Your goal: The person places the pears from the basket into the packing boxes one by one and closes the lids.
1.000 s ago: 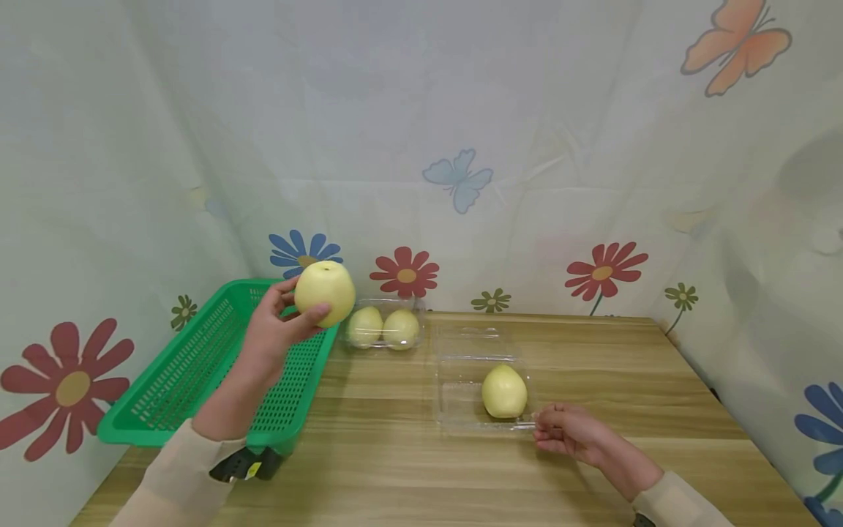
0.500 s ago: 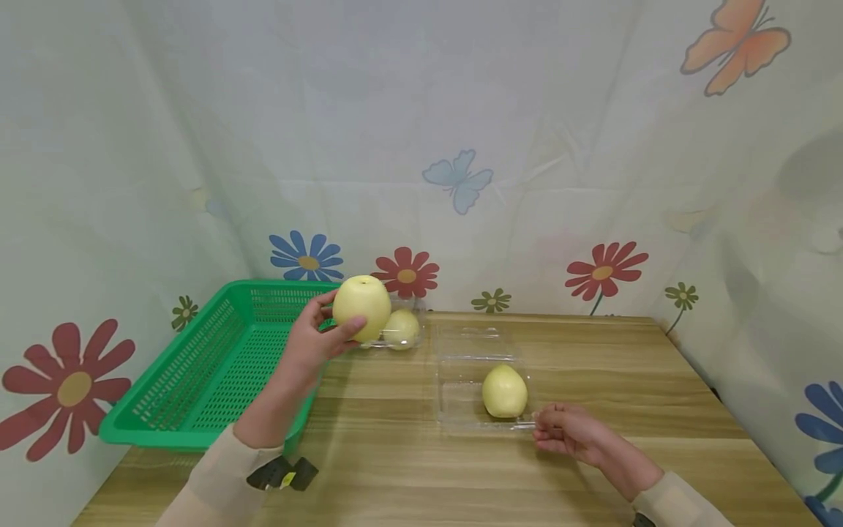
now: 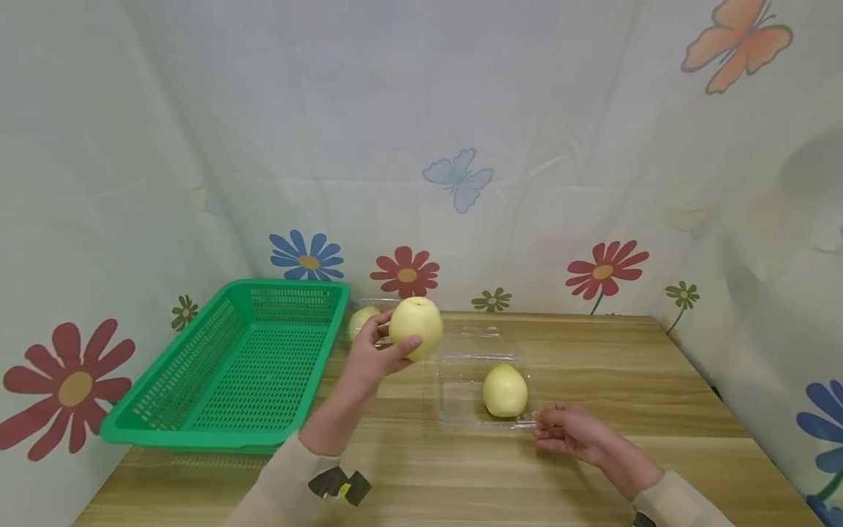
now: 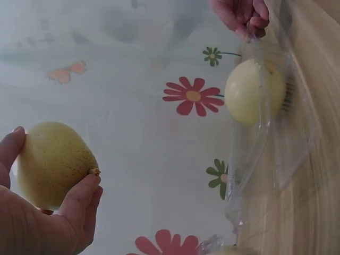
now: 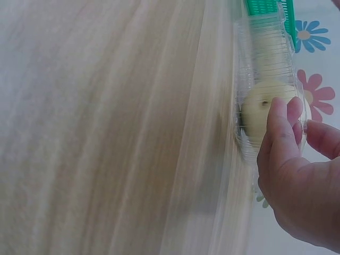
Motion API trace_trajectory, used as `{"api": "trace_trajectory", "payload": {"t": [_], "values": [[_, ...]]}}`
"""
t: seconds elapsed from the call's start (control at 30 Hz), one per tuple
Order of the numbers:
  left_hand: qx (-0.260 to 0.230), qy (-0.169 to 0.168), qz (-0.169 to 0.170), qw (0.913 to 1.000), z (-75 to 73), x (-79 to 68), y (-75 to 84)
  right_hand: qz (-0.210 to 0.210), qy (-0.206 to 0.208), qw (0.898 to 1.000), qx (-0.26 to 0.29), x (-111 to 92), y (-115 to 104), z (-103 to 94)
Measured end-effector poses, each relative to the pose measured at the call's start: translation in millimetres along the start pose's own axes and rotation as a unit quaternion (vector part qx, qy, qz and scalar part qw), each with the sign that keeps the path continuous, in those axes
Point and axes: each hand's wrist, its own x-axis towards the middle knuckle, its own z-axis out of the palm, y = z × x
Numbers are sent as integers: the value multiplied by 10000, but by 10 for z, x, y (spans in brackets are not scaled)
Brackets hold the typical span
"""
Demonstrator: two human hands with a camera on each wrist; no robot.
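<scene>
A pale yellow pear (image 3: pixel 418 327) is held up above the table in my left hand (image 3: pixel 369 359), thumb on the near side and fingers behind. In the left wrist view that pear (image 4: pixel 53 164) shows its stem beside a fingertip. Low on the right, my right hand (image 3: pixel 569 432) pinches the near right edge of a clear plastic clamshell box (image 3: pixel 459 402), whose lid lies back. Another pear (image 3: pixel 505 391) sits in the right half of this box. The right wrist view shows the fingers of my right hand (image 5: pixel 303 175) at the box rim, in front of that pear.
A green perforated basket (image 3: pixel 257 380) stands on the left of the wooden table (image 3: pixel 421 476). Behind my left hand is a second clear box with a pear (image 3: pixel 361 320) showing; the rest of it is covered. A flower-printed cloth (image 3: pixel 527 241) hangs behind.
My left hand has carried its pear rightward and slightly down, from beside the basket to near the open box. My right hand has stayed at the box edge.
</scene>
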Motion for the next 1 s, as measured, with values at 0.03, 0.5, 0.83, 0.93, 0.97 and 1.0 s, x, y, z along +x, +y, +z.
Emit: {"api": "trace_trajectory", "payload": {"t": [0.03,0.5,0.83,0.93,0.97,1.0], "values": [[-63,-20,-18,10000,42,4,-32,-7,-3,10000,3,0,2,1],[-620,-254,-274,9974,346,40,-355,-13,-63,10000,33,-19,-24,-1],[-556,-297,-459,9970,556,45,-535,15,-45,10000,36,-34,-25,10],[-504,-249,-515,9971,619,53,-580,14,-51,10000,40,-30,-24,8],[-481,-225,-522,9972,638,55,-596,13,-55,10000,40,-28,-24,6],[-467,-194,-542,9973,656,54,-601,12,-60,10000,39,-27,-25,4]]}}
